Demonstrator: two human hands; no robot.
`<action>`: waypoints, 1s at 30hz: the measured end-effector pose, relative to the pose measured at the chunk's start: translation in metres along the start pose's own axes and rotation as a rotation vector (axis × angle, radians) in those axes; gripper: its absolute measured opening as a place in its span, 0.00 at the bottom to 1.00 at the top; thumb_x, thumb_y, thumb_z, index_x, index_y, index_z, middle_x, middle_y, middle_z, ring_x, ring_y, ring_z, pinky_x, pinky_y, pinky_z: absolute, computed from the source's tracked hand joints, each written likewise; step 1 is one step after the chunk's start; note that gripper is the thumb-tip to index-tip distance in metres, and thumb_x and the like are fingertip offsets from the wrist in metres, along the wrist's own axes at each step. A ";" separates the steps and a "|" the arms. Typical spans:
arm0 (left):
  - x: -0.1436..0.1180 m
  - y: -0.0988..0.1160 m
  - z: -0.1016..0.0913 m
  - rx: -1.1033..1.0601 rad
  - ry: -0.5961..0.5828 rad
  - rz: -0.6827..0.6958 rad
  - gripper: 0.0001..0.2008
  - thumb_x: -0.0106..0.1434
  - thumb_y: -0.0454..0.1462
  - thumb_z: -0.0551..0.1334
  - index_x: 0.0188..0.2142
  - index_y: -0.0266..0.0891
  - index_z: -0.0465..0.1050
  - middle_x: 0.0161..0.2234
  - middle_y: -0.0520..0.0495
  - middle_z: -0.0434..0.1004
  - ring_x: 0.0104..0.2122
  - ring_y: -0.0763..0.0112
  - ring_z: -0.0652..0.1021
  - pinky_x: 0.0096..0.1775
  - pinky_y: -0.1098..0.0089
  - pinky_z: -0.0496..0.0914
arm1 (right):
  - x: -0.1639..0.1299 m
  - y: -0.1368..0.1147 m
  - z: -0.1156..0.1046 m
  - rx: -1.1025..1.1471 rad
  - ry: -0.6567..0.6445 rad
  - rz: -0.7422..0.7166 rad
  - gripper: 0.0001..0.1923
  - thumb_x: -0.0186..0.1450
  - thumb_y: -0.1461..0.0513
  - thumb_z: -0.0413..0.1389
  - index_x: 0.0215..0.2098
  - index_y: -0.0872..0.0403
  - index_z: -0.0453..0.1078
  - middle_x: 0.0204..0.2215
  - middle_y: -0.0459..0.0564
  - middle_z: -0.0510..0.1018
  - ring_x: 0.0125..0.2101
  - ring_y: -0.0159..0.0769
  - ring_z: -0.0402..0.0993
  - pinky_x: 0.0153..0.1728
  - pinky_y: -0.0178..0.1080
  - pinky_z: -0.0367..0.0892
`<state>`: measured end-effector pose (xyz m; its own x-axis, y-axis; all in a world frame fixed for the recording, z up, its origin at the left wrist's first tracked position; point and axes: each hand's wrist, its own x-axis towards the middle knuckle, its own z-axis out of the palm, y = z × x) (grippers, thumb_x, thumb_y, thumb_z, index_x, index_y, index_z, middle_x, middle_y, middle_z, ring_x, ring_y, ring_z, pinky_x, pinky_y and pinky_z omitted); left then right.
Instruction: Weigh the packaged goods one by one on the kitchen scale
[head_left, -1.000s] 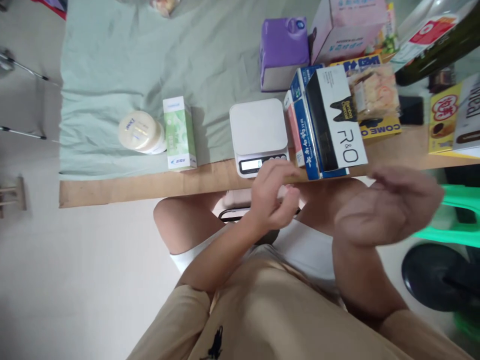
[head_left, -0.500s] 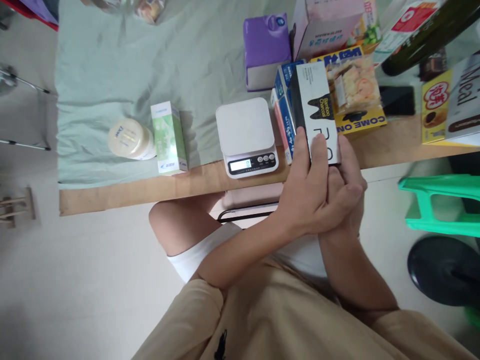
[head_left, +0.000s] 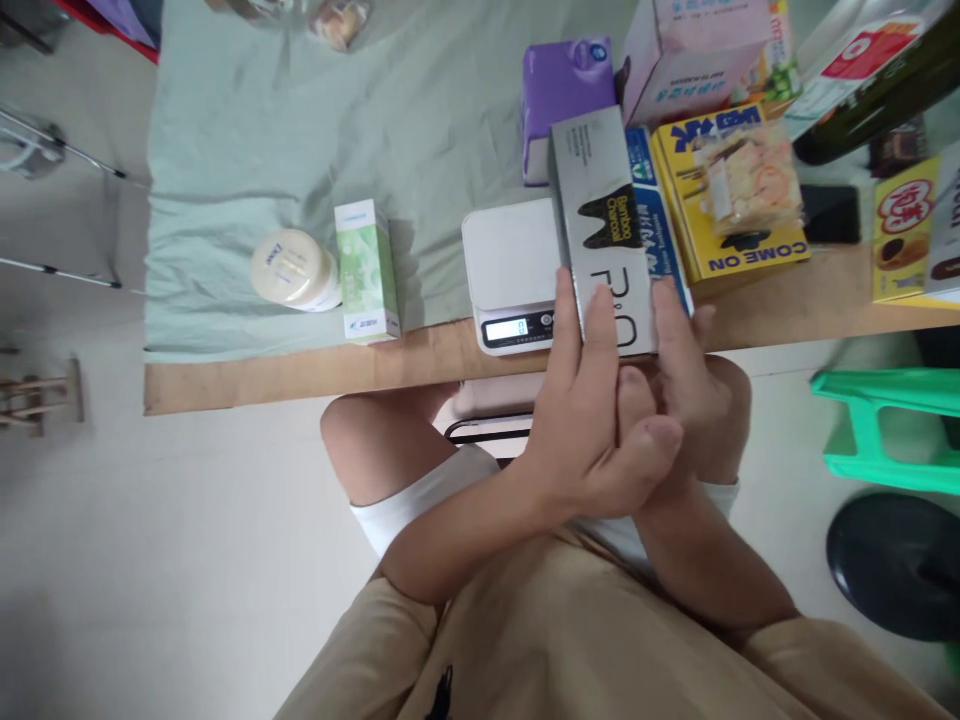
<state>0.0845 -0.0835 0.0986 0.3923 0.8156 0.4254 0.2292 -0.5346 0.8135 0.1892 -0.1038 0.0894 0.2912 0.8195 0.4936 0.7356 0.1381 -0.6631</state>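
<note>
A: Fingers first, then. What does each hand have?

B: Both close on one thing: the long grey-and-white cardboard box with the black "Bamboo Charcoal" mark [head_left: 604, 235]. The left hand [head_left: 592, 420] lays its fingers flat over the near end of the top face, thumb tucked toward the body. The right hand [head_left: 686, 385] wraps the box's right edge from beside and below, fingers curled against it. So the near end is pinched between the two palms.

A: Where does the box sit?

B: It is tilted and raised, with its left edge overlapping the right side of the small white digital kitchen scale [head_left: 510, 265]. Whether it rests on the platform or hangs just above it, I cannot tell. Just to its right lies a blue-edged flat carton [head_left: 660, 235].

A: How far along does the weighing look?

B: I would judge it midway: the box is at the scale, but it is not centred and both hands are on it. The display [head_left: 506, 328] is lit; the figure is too small to read.

A: And around that?

B: Left of the scale, on the pale green cloth [head_left: 300, 120], stand a green-and-white upright carton [head_left: 365, 270] and a cream round jar [head_left: 294, 270]. A yellow snack box [head_left: 731, 195] and a purple tissue pack [head_left: 566, 85] lie beyond, on the wooden table [head_left: 300, 370].
</note>
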 end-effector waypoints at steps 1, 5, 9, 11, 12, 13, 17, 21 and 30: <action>-0.003 -0.003 -0.007 0.005 0.013 -0.023 0.37 0.73 0.57 0.36 0.76 0.51 0.28 0.77 0.44 0.38 0.77 0.46 0.36 0.74 0.36 0.53 | -0.001 -0.002 0.008 0.019 0.002 -0.052 0.31 0.73 0.54 0.47 0.73 0.51 0.57 0.64 0.56 0.72 0.66 0.48 0.69 0.73 0.57 0.60; -0.008 -0.031 -0.022 -0.005 0.011 -0.155 0.38 0.73 0.58 0.37 0.76 0.50 0.34 0.78 0.43 0.36 0.78 0.48 0.42 0.69 0.44 0.68 | -0.004 0.007 0.051 0.030 -0.011 -0.151 0.31 0.73 0.55 0.47 0.73 0.51 0.55 0.62 0.55 0.74 0.65 0.43 0.70 0.70 0.51 0.66; -0.008 -0.067 -0.018 0.005 0.008 -0.208 0.38 0.72 0.60 0.40 0.76 0.52 0.36 0.78 0.42 0.30 0.72 0.49 0.64 0.61 0.52 0.75 | -0.006 0.024 0.081 -0.006 -0.024 -0.113 0.31 0.73 0.53 0.44 0.70 0.56 0.59 0.62 0.59 0.74 0.65 0.45 0.71 0.70 0.54 0.65; -0.008 -0.078 -0.015 -0.001 -0.011 -0.202 0.39 0.71 0.60 0.39 0.76 0.52 0.35 0.78 0.40 0.31 0.67 0.52 0.71 0.58 0.54 0.75 | -0.006 0.030 0.086 -0.007 -0.022 -0.115 0.31 0.73 0.52 0.45 0.70 0.57 0.59 0.62 0.61 0.73 0.66 0.46 0.70 0.71 0.56 0.63; -0.008 -0.081 -0.014 -0.002 -0.015 -0.203 0.39 0.71 0.61 0.38 0.76 0.52 0.35 0.78 0.39 0.31 0.65 0.53 0.72 0.58 0.54 0.75 | -0.006 0.032 0.088 -0.008 -0.023 -0.123 0.31 0.73 0.52 0.45 0.70 0.57 0.59 0.62 0.61 0.73 0.66 0.46 0.69 0.71 0.56 0.63; -0.008 -0.084 -0.013 0.001 -0.011 -0.210 0.39 0.71 0.61 0.38 0.76 0.52 0.35 0.78 0.39 0.31 0.65 0.53 0.72 0.58 0.53 0.75 | -0.005 0.034 0.088 -0.010 -0.027 -0.132 0.31 0.73 0.53 0.45 0.70 0.57 0.59 0.62 0.61 0.74 0.66 0.46 0.70 0.71 0.56 0.62; -0.011 -0.088 -0.009 0.032 0.035 -0.221 0.40 0.71 0.61 0.37 0.76 0.50 0.39 0.78 0.40 0.33 0.74 0.48 0.58 0.66 0.49 0.67 | -0.004 0.039 0.090 -0.022 -0.063 -0.149 0.31 0.73 0.54 0.46 0.70 0.56 0.58 0.62 0.61 0.73 0.66 0.45 0.70 0.70 0.54 0.64; -0.014 -0.089 -0.008 0.069 0.094 -0.136 0.39 0.71 0.61 0.40 0.74 0.48 0.46 0.77 0.39 0.40 0.77 0.49 0.50 0.70 0.47 0.60 | -0.006 0.044 0.087 0.029 -0.108 -0.139 0.32 0.73 0.54 0.44 0.72 0.55 0.54 0.65 0.60 0.70 0.68 0.47 0.66 0.71 0.57 0.62; -0.034 -0.108 -0.054 0.011 0.240 -0.106 0.28 0.74 0.44 0.51 0.17 0.38 0.54 0.16 0.53 0.53 0.20 0.78 0.58 0.26 0.67 0.53 | -0.021 0.051 0.064 0.274 0.091 -0.218 0.08 0.69 0.59 0.50 0.38 0.55 0.68 0.31 0.50 0.73 0.35 0.34 0.72 0.36 0.38 0.70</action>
<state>-0.0014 -0.0415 0.0175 0.1434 0.8959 0.4205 0.2680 -0.4442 0.8549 0.1810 -0.0787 0.0094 0.2076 0.7033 0.6800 0.5986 0.4585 -0.6569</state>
